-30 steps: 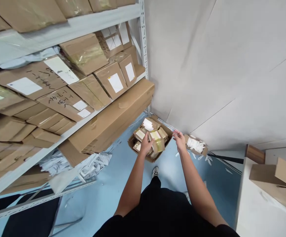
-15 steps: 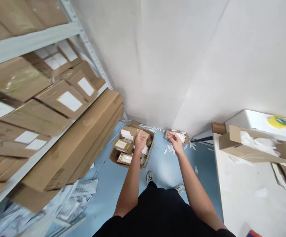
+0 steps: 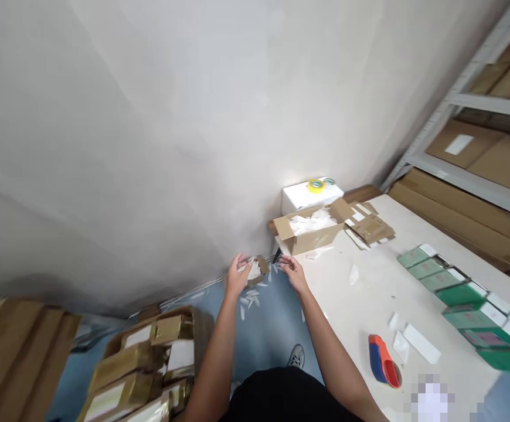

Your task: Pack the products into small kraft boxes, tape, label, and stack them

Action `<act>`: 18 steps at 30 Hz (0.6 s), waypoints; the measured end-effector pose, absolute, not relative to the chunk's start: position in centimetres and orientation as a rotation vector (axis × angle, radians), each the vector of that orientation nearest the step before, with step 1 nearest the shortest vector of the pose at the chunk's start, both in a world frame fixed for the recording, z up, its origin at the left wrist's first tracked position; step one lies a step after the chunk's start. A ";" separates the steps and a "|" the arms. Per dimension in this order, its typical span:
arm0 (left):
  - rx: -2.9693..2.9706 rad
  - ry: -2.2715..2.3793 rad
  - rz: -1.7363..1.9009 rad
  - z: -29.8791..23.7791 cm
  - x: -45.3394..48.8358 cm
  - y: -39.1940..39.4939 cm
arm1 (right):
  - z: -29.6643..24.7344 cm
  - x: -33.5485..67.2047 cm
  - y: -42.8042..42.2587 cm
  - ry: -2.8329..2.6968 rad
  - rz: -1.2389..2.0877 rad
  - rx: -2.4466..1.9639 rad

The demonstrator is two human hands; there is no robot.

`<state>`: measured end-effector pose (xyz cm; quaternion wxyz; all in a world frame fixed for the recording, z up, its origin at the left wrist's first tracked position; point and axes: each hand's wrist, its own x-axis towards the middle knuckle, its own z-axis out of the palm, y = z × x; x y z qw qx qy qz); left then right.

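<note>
My left hand (image 3: pixel 237 274) and my right hand (image 3: pixel 293 272) are raised side by side over the blue floor (image 3: pixel 268 328), close to the wall. The left hand's fingers are spread and hold nothing. The right hand's fingers reach loosely leftward with nothing visible in them. Between and beyond them, a small brown cardboard box (image 3: pixel 260 267) of white paper slips lies on the floor at the foot of the wall. More white slips (image 3: pixel 250 299) are scattered on the floor below the hands.
At right, a white table (image 3: pixel 369 316) carries an open carton of white slips (image 3: pixel 308 233), flattened cardboard (image 3: pixel 371 227), green boxes (image 3: pixel 457 293) and a red-and-blue tool (image 3: pixel 382 362). A yellow tape roll (image 3: pixel 315 186) tops a white box. A carton of taped parcels (image 3: pixel 149 357) sits lower left; shelving (image 3: pixel 479 146) far right.
The view has swung right, from the left-hand shelving to the wall corner and the white table. Both hands have left the carton of taped parcels and now hover by the small box of slips.
</note>
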<state>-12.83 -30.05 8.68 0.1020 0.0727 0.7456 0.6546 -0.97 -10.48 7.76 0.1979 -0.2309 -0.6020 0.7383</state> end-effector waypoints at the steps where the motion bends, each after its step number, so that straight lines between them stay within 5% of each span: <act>1: 0.270 2.183 1.907 9.1 -12.6 -27.3 | 7.9 -0.1 -8.4 -1.653 2.039 -0.678; 18: 0.957 1.569 1.456 9.2 -11.4 3.5 | 9.6 8.2 10.9 -1.173 1.442 -1.083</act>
